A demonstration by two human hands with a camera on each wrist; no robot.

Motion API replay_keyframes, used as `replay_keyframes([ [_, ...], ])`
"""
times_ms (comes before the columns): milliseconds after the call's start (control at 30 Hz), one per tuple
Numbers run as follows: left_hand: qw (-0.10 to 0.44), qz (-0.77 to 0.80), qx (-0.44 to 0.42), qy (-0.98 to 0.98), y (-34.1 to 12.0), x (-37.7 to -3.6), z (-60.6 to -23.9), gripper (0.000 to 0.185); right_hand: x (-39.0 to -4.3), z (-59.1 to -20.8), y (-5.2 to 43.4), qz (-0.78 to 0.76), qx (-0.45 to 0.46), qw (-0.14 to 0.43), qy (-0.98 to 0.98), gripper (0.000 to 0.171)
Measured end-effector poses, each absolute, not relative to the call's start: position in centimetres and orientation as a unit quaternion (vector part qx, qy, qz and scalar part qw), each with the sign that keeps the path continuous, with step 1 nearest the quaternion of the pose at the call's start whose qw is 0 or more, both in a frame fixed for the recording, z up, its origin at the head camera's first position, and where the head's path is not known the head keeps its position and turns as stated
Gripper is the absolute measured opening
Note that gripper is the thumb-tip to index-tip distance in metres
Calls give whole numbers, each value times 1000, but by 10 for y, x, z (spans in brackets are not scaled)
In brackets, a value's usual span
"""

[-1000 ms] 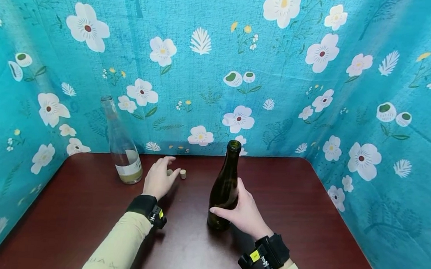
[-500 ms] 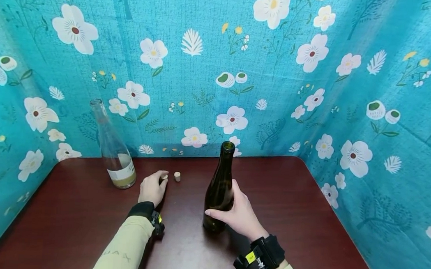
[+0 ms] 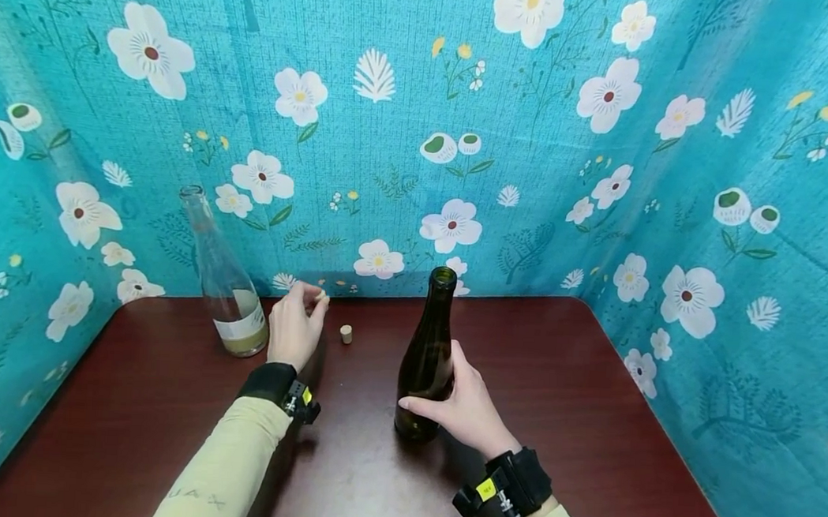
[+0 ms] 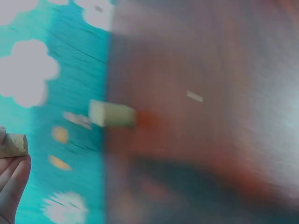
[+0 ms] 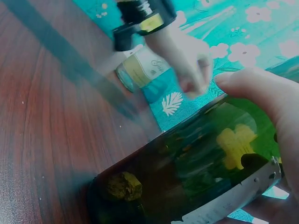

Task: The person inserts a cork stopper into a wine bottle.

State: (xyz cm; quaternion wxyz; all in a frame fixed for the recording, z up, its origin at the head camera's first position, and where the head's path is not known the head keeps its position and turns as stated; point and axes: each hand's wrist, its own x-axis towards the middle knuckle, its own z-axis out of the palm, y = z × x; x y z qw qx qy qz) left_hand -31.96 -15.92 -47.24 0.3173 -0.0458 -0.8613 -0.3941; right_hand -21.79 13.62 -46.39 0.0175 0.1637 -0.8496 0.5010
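Observation:
In the head view my left hand (image 3: 294, 326) pinches a small cork (image 3: 321, 295) between thumb and fingertips, above the table's back edge. The left wrist view shows the cork's end (image 4: 16, 145) past the fingers. A second cork (image 3: 346, 334) stands on the table just right of that hand. My right hand (image 3: 472, 408) grips the lower body of a dark green glass bottle (image 3: 424, 370), upright on the table with an uncovered mouth. Through its glass in the right wrist view, a yellow-brown lump (image 5: 124, 186) shows; whether inside or behind, I cannot tell.
A clear glass bottle (image 3: 229, 302) with a white label and a pale yellowish band low down stands at the table's back left, close to my left hand. The dark red-brown table (image 3: 344, 476) meets a blue flowered cloth (image 3: 388, 209) behind and at both sides.
My left hand has taken hold of the left one of two corks and lifted it off the table. The right hand keeps its grip on the green bottle, which has stayed put.

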Motion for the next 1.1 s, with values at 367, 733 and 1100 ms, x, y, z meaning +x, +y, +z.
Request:
replay_keyframes([
  [367, 425, -466, -233, -740, -101, -291, -349, 17, -219, -464, 138, 505, 168, 23, -846, 94],
  [733, 440, -469, -412, -645, -49, -239, -275, 20, -221, -464, 139, 521, 186, 23, -833, 89],
  [1100, 396, -430, -411, -700, -42, -235, -286, 18, -220, -466, 137, 524, 198, 24, -828, 85],
])
